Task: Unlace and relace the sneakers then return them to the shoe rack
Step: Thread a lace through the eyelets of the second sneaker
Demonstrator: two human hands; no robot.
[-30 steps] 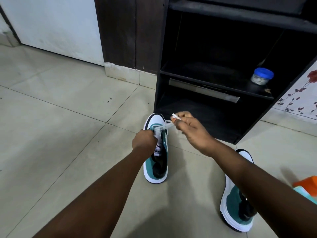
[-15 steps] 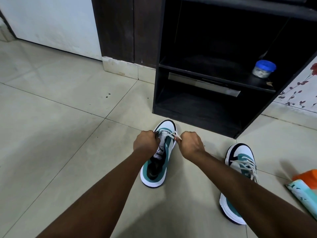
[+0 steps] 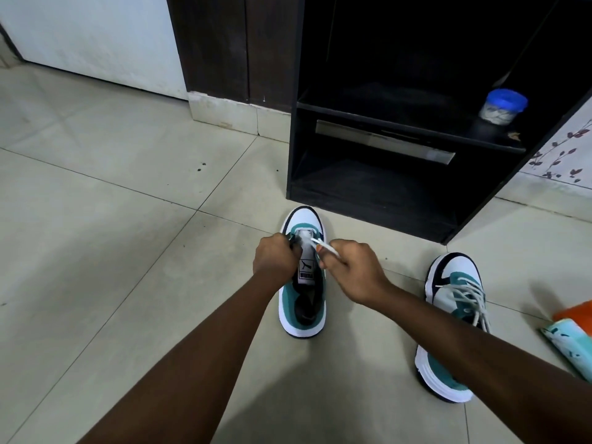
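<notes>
The right hand (image 3: 352,270) pinches the white lace (image 3: 323,248) while the left hand (image 3: 275,261) grips the near sneaker (image 3: 302,318) on the floor (image 3: 128,251); keeping it braced should help threading.

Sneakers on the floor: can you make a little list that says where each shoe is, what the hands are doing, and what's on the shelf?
sneaker being worked on: white and teal sneaker on the tiled floor, toe toward the shoe rack, nearly without lace
left hand: left hand grips the shoe by its front eyelets
right hand: right hand pinches the white lace
other sneaker: laced sneaker on the floor to the right
shelf: blue-lidded jar on the rack's middle shelf
</notes>
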